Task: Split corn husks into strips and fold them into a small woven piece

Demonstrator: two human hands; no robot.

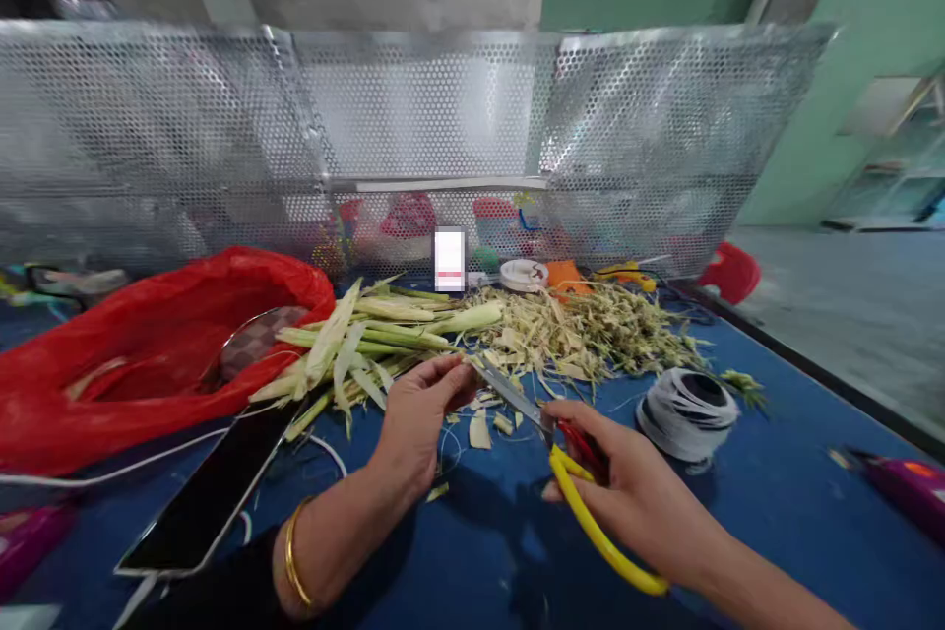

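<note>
My right hand (624,482) grips a pair of scissors (605,543) with yellow and red handles. Their blades point up and left, with the tips close to the fingers of my left hand (428,413). That hand is closed in a pinch; what sits between its fingertips is too small to make out. Just beyond my fingers lies a bundle of pale green husks and stalks (369,327). Right of it spreads a heap of dried plant clippings (591,330). A spool of white string (686,415) stands beside my right hand.
At the left are an open red plastic bag (169,345) and a dark phone (214,492) with a white cable. A perforated metallic screen (420,108) closes off the back of the blue table (472,561). A white roll (524,274) and a purple tool (905,487) also lie there.
</note>
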